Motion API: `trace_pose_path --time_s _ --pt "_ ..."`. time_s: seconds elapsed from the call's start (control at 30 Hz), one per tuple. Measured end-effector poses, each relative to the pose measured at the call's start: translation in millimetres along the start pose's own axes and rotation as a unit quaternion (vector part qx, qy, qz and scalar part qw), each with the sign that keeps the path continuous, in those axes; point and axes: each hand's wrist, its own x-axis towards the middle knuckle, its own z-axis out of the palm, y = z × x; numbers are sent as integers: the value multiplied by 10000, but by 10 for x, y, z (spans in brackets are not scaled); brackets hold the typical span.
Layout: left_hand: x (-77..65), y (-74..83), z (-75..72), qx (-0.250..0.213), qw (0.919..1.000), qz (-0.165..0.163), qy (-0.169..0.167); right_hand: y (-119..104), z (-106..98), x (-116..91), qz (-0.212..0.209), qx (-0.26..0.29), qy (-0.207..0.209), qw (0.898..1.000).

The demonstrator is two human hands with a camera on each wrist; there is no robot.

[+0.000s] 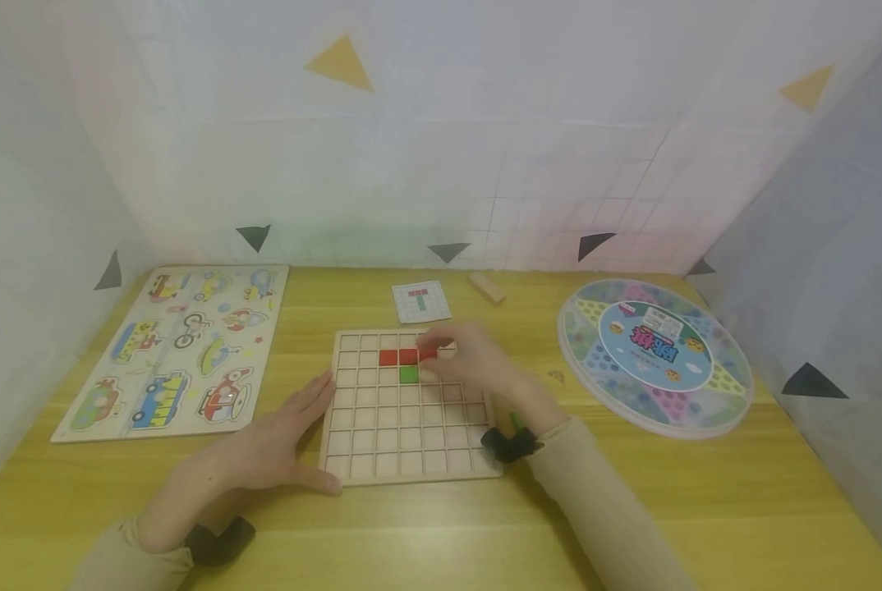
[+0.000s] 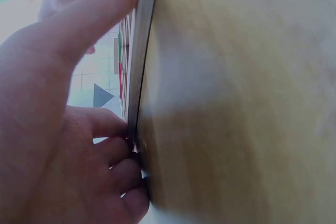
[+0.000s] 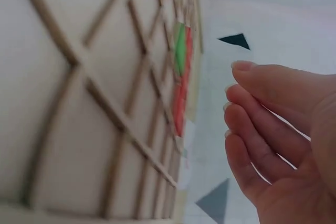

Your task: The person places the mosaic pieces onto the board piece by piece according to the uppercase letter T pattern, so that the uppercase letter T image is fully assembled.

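Note:
A pale wooden grid board [image 1: 385, 441] lies flat on the table. Two red tiles [image 1: 398, 357] sit side by side in its cells, with a green tile [image 1: 409, 374] below the right one. My right hand [image 1: 466, 361] hovers over a third red tile [image 1: 428, 355], partly hidden by its fingers. Loosely bent fingers [image 3: 239, 111] stand apart from the tiles in the right wrist view, and nothing shows between them and the thumb. My left hand [image 1: 271, 443] rests against the board's left edge, its thumb [image 2: 100, 9] touching the near corner and fingertips farther up.
Behind the board lie a small pattern card [image 1: 421, 302] and a wooden block [image 1: 487, 288]. A vehicle picture puzzle [image 1: 182, 353] is at left, a round star-patterned game board [image 1: 655, 357] at right. Something green [image 1: 516, 421] shows beside the right wrist. White sheets [image 1: 441, 164] enclose the back and sides.

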Motion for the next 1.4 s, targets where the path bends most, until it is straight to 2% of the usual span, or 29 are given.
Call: trace_pose_path --time_s 0.13,0.37,0.63,0.9,1.07,1.4 --pt "10 15 3 -36 10000 -9 -41 -36 -160 -73 99 -121 135 9998" --pt "37 37 21 -30 9999 -55 -120 10 -426 -303 -163 -386 384 9984" --pt "40 -6 35 56 10000 -26 -59 251 -611 -598 -265 -900 498 9943" --pt "28 0 19 45 9999 -63 -83 489 -730 -855 -70 -993 589 9933" --pt "31 6 10 43 9999 -63 -84 584 -783 -927 114 -969 564 9936" --pt "6 18 -11 27 10000 -9 -39 674 -761 -905 339 -1024 156 9940"
